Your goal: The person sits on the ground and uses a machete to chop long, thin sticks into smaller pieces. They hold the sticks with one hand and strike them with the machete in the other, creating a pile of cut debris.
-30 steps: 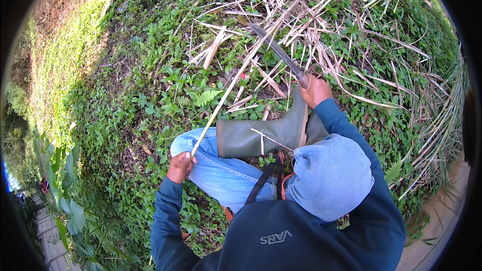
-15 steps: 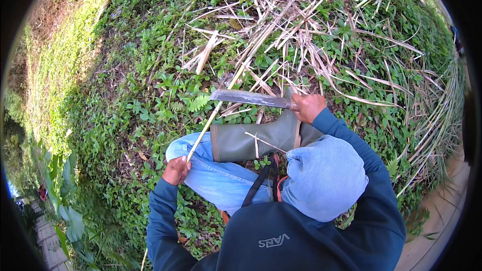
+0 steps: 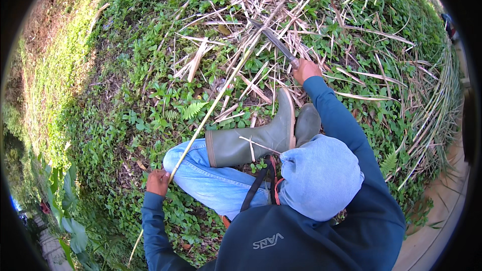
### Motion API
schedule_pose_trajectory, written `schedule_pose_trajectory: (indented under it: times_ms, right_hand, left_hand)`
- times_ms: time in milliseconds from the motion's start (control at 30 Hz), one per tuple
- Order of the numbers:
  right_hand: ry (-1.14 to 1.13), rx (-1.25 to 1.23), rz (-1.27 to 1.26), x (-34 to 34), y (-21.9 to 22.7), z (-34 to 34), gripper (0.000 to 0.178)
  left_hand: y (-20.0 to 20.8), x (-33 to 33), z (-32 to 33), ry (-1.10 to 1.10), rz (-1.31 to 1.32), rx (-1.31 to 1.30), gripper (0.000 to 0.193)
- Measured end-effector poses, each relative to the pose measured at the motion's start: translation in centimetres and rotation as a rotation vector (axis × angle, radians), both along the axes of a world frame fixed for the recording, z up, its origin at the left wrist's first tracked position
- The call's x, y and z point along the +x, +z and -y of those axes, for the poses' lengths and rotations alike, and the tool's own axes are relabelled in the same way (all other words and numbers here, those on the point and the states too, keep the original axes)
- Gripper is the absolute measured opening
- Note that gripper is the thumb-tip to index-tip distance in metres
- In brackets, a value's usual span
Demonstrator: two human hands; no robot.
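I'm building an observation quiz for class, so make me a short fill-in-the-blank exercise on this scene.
1. The long, thin stalk is held in the person's ____.
2. The right hand grips the knife by its ____.
3. The tall boots are olive ____ in colour.
4. The jeans are light ____ in colour.

Missing words, in order: left hand; handle; green; blue.

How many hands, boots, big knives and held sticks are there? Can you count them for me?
Hands: 2, the left hand and the right hand
Boots: 2, a full-view boot and a partly hidden boot
Big knife: 1
Held stick: 1
Total: 6
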State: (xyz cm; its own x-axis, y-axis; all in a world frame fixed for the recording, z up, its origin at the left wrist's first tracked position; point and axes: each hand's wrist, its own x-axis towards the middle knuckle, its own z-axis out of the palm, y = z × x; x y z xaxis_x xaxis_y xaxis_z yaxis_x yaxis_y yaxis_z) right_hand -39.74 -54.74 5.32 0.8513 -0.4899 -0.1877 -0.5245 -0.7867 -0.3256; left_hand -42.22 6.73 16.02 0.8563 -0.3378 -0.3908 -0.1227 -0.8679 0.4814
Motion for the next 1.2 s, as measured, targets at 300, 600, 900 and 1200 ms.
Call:
schedule_pose_trajectory:
  times_ms: [300, 600, 900, 1200]
  right_hand:
    - [-0.025, 0.080, -0.051, 0.2, 0.4, -0.8, 0.029]
    - [0.514, 0.053, 0.004, -5.6, 4.9, -6.6, 0.024]
    - [0.455, -0.005, -0.021, -6.0, 4.7, -5.0, 0.028]
    - [0.465, -0.038, -0.027, -4.4, 4.8, -0.7, 0.029]
  left_hand:
    - [-5.1, 3.5, 17.4, -0.004, 0.412, -0.150, 0.020]
    - [-5.8, 6.9, 16.1, 0.165, -0.379, -0.455, 0.023]
    - [-3.3, 4.7, 13.9, 0.268, -0.596, -0.591, 0.029]
    - [-1.5, 1.9, 8.6, 0.258, -0.508, -0.517, 0.031]
